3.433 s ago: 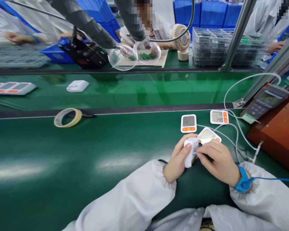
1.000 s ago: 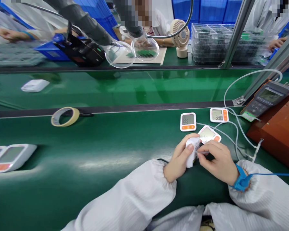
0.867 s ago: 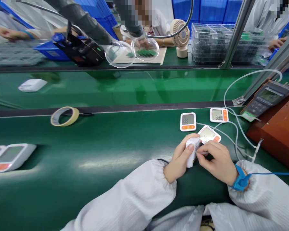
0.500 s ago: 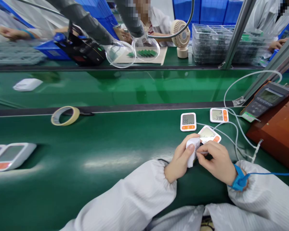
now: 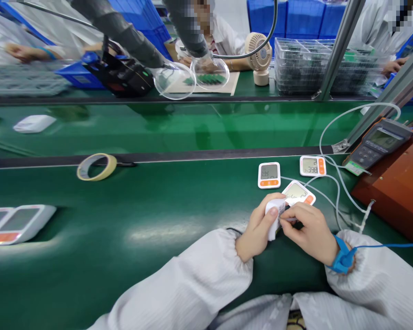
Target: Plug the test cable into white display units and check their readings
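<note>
My left hand is closed around a small white monitor, held tilted on its edge with its side towards me. Against its right side, my right hand pinches a thin pale tube; whether the tube's end is inserted is hidden by the fingers. Just beyond my hands lies a white monitor with orange buttons, partly covered by them. Behind it are two more such monitors, one on the left and one on the right, both with digits on their screens.
Pale tubing runs to a brown box with a grey handheld meter. To the left are a tape roll and two monitors. A white object lies on the far green strip. Co-workers sit opposite. A blue cord trails from my right wristband.
The white object on the far strip has shifted left. My view has tilted slightly. Both hands keep nearly the same position and grip.
</note>
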Action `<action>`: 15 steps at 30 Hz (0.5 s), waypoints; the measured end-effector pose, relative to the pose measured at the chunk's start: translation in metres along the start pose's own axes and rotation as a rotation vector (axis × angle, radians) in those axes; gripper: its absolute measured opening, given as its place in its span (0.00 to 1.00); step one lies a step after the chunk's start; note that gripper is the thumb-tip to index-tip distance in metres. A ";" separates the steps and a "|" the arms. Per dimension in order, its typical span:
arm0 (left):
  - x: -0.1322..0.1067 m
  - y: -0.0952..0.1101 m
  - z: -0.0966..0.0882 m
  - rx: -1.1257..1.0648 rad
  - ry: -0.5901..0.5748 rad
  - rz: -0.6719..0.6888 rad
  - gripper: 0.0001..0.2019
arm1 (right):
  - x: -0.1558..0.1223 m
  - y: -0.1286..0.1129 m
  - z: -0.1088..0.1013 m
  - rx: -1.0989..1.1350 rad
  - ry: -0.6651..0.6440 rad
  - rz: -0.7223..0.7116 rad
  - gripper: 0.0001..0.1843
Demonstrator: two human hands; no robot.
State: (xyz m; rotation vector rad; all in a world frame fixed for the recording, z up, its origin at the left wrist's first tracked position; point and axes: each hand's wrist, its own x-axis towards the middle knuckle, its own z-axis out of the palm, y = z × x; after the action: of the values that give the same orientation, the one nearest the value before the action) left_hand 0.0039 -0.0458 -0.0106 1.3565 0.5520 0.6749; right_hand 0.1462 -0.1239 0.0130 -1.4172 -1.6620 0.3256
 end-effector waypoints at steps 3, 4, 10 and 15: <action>0.000 -0.003 -0.001 -0.054 -0.015 -0.007 0.23 | 0.001 0.002 -0.002 0.001 -0.020 -0.011 0.07; -0.001 -0.004 -0.002 -0.098 -0.022 -0.007 0.23 | 0.001 0.002 -0.003 -0.002 -0.025 -0.020 0.06; 0.000 -0.005 -0.005 -0.301 -0.010 0.009 0.25 | 0.002 0.002 -0.007 -0.063 -0.014 -0.080 0.04; 0.009 -0.004 -0.007 -0.328 0.158 0.042 0.26 | -0.001 0.003 -0.008 -0.082 0.105 -0.033 0.09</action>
State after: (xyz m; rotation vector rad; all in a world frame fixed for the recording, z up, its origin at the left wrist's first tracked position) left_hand 0.0060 -0.0350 -0.0152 1.0160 0.5141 0.8718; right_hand 0.1541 -0.1269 0.0154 -1.4406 -1.6269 0.1624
